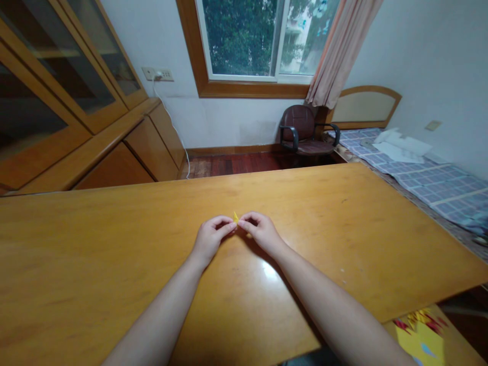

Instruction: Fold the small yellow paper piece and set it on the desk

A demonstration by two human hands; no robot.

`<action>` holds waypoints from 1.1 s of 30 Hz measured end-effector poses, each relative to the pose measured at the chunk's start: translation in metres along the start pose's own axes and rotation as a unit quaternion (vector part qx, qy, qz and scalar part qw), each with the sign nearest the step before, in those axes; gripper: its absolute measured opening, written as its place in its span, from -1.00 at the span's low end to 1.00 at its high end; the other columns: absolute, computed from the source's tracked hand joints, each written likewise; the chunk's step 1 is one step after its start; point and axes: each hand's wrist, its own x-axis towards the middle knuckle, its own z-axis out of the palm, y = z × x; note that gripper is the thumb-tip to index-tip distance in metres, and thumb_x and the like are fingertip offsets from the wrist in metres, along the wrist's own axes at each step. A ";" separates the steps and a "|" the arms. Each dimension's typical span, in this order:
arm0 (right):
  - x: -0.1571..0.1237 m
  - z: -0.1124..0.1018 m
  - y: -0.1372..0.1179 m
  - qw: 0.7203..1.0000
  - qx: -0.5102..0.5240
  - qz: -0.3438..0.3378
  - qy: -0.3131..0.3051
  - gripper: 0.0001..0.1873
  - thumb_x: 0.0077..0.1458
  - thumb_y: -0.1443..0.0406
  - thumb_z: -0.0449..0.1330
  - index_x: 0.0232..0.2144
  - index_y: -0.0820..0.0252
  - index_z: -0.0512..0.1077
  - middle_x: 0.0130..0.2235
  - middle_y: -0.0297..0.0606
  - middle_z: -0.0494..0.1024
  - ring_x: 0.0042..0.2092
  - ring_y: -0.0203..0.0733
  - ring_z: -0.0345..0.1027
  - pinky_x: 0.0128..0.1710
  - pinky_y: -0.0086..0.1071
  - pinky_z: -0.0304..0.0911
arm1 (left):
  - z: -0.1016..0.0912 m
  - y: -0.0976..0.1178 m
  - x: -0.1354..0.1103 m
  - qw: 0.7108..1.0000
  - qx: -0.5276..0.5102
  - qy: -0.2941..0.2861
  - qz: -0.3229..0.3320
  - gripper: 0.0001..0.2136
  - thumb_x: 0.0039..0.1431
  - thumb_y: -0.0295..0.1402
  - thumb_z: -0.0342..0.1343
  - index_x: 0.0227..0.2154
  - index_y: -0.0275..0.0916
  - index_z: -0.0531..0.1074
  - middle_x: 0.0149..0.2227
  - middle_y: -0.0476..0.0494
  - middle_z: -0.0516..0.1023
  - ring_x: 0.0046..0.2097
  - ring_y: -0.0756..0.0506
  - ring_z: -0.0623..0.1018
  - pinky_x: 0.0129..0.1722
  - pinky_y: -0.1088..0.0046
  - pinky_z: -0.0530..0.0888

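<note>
A small folded piece of yellow paper (236, 218) with a pointed tip stands between my two hands, just above the wooden table (114, 244). My left hand (211, 235) pinches its left side between thumb and fingertips. From the other side my right hand (263, 231) pinches it the same way. The fingertips cover the lower part of the paper, so its full shape is hidden.
Yellow sheets (421, 340) and several small red and yellow folded pieces (419, 319) lie on a lower surface at the bottom right. Beyond the table are an office chair (305, 132), a bed (430, 178) and a wooden cabinet (141, 147).
</note>
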 end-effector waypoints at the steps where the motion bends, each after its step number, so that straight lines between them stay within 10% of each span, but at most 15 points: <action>1: -0.001 0.000 -0.001 1.000 0.003 0.002 -0.001 -0.81 -0.02 0.18 0.27 -0.44 0.19 0.51 -0.41 -0.30 0.53 -0.34 -0.25 0.35 -0.34 -0.42 0.25 | 0.000 0.000 0.000 1.000 -0.004 0.000 -0.001 -0.78 -0.11 -0.24 0.35 -0.48 -0.29 0.55 -0.46 -0.09 0.57 -0.38 -0.05 0.52 -0.30 0.46 0.45; 33: 0.000 -0.001 -0.004 0.999 0.040 0.007 -0.002 -0.78 -0.04 0.15 0.30 -0.46 0.20 0.48 -0.45 -0.34 0.50 -0.39 -0.28 0.34 -0.33 -0.40 0.23 | 0.001 0.003 0.000 0.988 0.140 -0.040 0.061 -0.80 -0.02 -0.20 0.24 -0.49 -0.25 0.50 -0.45 -0.07 0.55 -0.37 -0.08 0.49 -0.31 0.45 0.40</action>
